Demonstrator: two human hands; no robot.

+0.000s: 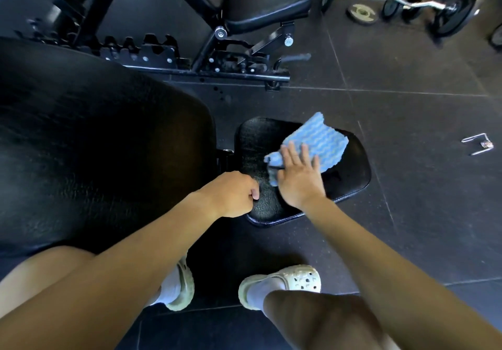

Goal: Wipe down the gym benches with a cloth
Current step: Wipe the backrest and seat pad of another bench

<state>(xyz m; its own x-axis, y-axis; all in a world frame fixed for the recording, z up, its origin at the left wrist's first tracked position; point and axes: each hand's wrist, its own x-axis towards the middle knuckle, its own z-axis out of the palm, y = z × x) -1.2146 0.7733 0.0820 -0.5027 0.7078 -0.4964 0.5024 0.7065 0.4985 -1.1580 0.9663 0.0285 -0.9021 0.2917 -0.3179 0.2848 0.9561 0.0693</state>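
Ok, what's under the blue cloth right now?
The black seat pad; the cloth lies on it, with the right hand pressing flat on its near end. The patch of pad beneath the cloth is covered, so its state cannot be seen.

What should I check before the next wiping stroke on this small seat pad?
1. Cloth under the hand: ok. The right hand presses flat on the blue cloth.
2. Cloth on target: ok. It lies on the seat pad, towards its far side.
3. Stroke path to the left: not ok. The left hand sits curled at the pad's left part, close beside the right hand.
4. Left hand's grip: cannot tell. Its fingertips are hidden, so whether it holds the pad's edge is unclear.
5. Footing: ok. Both shoes stand on the floor.
6. Parts already wiped: cannot tell. The pad's surface shows no clear difference.
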